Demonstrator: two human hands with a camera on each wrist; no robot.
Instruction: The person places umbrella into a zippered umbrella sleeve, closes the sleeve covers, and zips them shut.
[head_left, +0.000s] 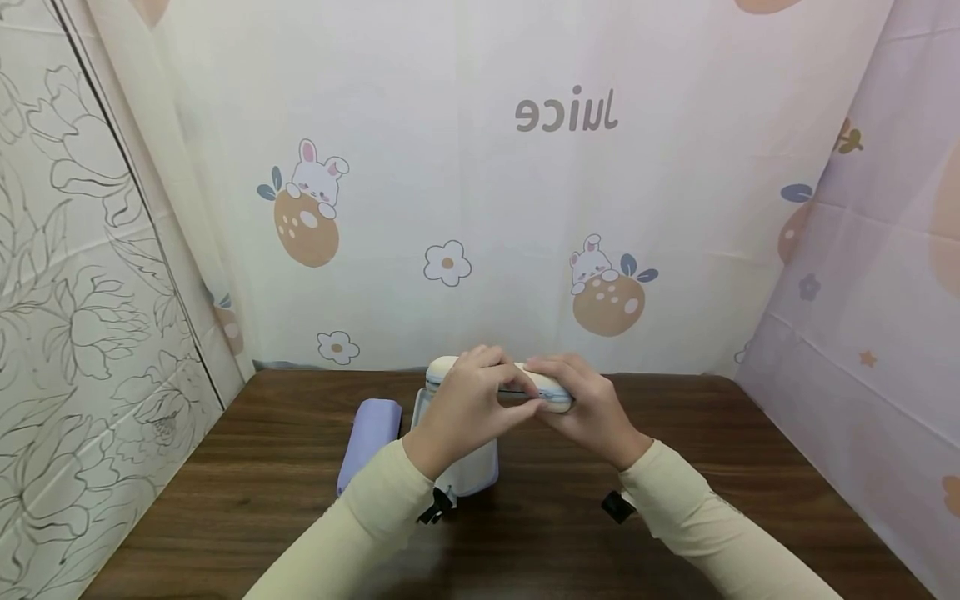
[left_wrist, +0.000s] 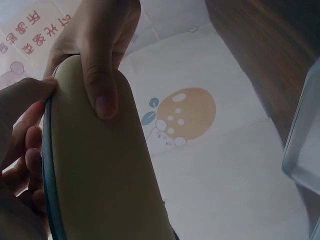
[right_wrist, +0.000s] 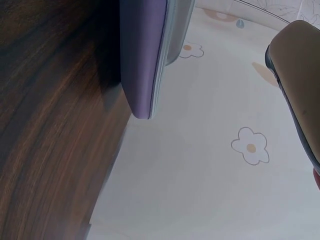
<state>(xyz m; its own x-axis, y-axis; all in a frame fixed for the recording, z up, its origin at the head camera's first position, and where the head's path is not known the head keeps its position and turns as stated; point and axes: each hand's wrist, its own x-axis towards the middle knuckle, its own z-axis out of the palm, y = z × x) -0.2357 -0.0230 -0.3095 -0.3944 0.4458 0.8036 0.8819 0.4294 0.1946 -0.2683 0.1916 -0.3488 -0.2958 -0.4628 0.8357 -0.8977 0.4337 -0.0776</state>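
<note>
**A cream case held over a dark wooden counter**

At the far left of the counter [head_left: 750, 467], whose top is brown with a streaked grain, lies a lavender case [head_left: 371, 442]: long, smooth and round-edged. Its contents are hidden.

Just to its right, partly behind the person's left forearm, stands an open case [head_left: 476, 471]. Its inner face is pale grey and smooth, with lavender along the lower edge; the forearm blocks much of the inside, so what it holds cannot be told.

Above and a little right of that, raised off the counter, is the cream case [left_wrist: 105, 165]. It is slim and oblong, with rounded ends, a plain matte surface and a blue-grey zip [left_wrist: 48, 175] running along its side. Its inside is hidden.

Both hands are clamped on it, close together. The left hand [head_left: 465, 408] arches over the case, thumb and forefinger meeting at the zip near the right end; whether a zip tab is between them cannot be told. The right hand [head_left: 592, 408] grips that right end, its thumb flat along the cream surface.
</note>
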